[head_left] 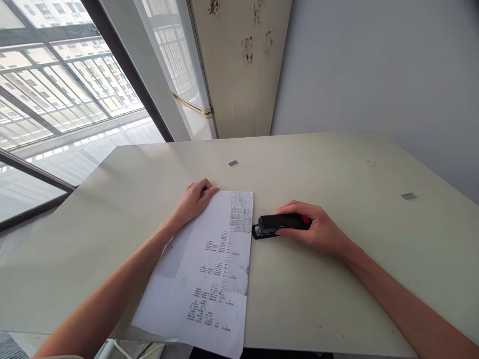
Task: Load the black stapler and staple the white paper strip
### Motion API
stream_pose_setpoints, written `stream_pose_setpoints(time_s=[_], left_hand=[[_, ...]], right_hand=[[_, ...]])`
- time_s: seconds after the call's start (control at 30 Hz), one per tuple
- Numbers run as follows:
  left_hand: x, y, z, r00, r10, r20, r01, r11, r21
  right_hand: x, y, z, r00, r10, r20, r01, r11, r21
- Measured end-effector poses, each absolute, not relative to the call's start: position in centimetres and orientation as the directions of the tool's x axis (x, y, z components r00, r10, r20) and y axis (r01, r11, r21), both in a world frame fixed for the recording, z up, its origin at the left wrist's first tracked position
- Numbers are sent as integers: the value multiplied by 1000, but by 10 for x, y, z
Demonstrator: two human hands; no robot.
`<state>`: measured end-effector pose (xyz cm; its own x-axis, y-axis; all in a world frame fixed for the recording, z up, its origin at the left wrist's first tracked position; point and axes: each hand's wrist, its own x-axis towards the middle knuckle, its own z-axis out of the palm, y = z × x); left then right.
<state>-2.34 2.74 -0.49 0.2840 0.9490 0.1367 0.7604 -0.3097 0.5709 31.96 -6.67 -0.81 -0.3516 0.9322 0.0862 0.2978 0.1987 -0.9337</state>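
Printed paper [209, 269] lies on the pale table, its near end reaching over the front edge. My left hand [195, 199] is closed on the paper's far left corner, thumb on top and fingers curled. To the right of the sheet, my right hand [309, 224] is wrapped round a black stapler [280, 222] with a red part near its rear. The stapler rests on the table, its front end at the paper's right edge; whether the two touch is hard to tell.
The table [318, 299] has two small grey strips, one [232, 163] near the back and one [409, 196] at the right. Behind it stand a stained cream panel [243, 75] and a plain wall [374, 75]. Windows are at the left. White cables [149, 350] show below the front edge.
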Motion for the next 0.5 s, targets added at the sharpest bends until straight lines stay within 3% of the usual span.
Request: stream_pose_setpoints(time_s=[0.37,0.5], left_hand=[[16,17,-4,268,955,126,800,-294,523],[6,-4,4,386,882,268,746,-470,472]], right_hand=[[322,-67,-5,-379,923,68,361,215,-908],[329,-65,-8,-351,929,112,411,261,-873]])
